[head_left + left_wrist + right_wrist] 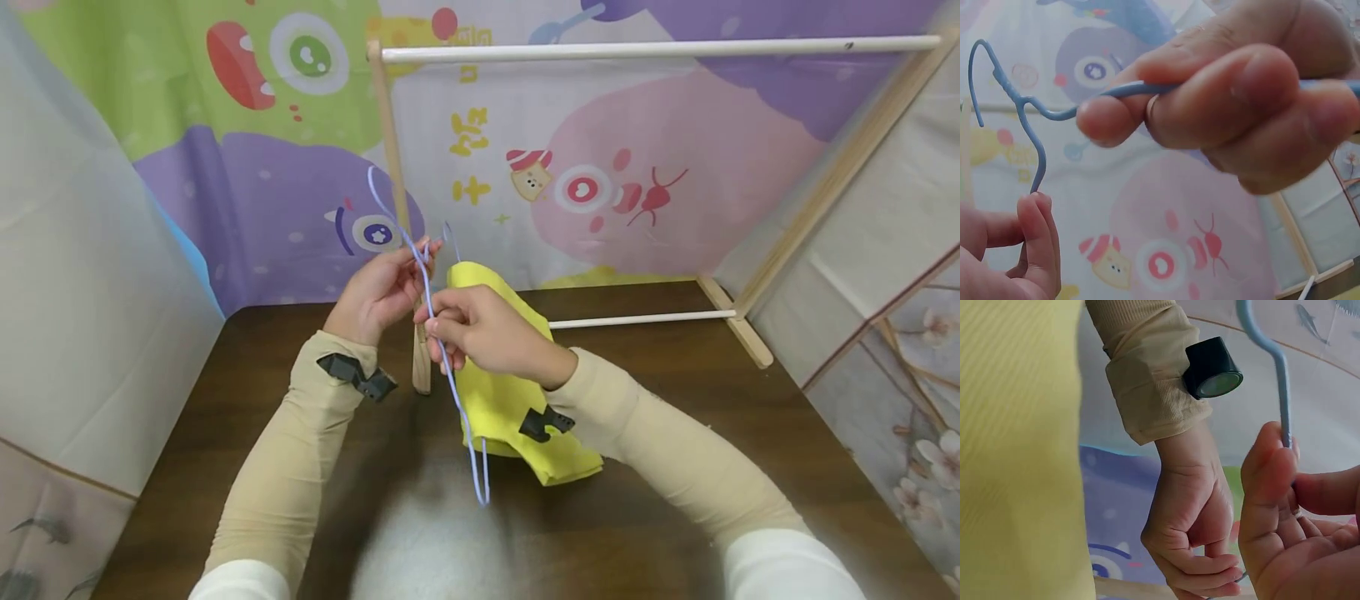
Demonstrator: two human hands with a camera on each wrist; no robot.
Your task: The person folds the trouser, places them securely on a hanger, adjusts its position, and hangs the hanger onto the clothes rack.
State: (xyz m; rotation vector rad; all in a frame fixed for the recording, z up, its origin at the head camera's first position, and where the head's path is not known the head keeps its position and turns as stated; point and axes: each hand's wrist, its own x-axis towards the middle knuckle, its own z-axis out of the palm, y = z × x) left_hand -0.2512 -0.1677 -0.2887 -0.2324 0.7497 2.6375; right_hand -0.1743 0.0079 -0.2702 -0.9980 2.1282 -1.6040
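A pale blue-violet wire hanger [457,392] is held up in front of me, seen nearly edge-on. My left hand [382,292] pinches its wire close to the hook; the left wrist view shows the hook and twisted neck [1005,81] beyond the fingertips. Lower along the wire, my right hand [498,329] grips it between thumb and curled fingers. Yellow cloth [495,408] hangs behind and below the right hand, partly hidden by it. The hanger's lower end shows by the cloth's bottom edge; whether it passes through the cloth I cannot tell.
Behind the hands stands a wooden rack with a white top rail [660,50] and a low white bar [645,319]. Its near left foot [422,367] is close below the left hand. A dark brown table [637,533] lies underneath, with a cartoon-print curtain [292,225] behind.
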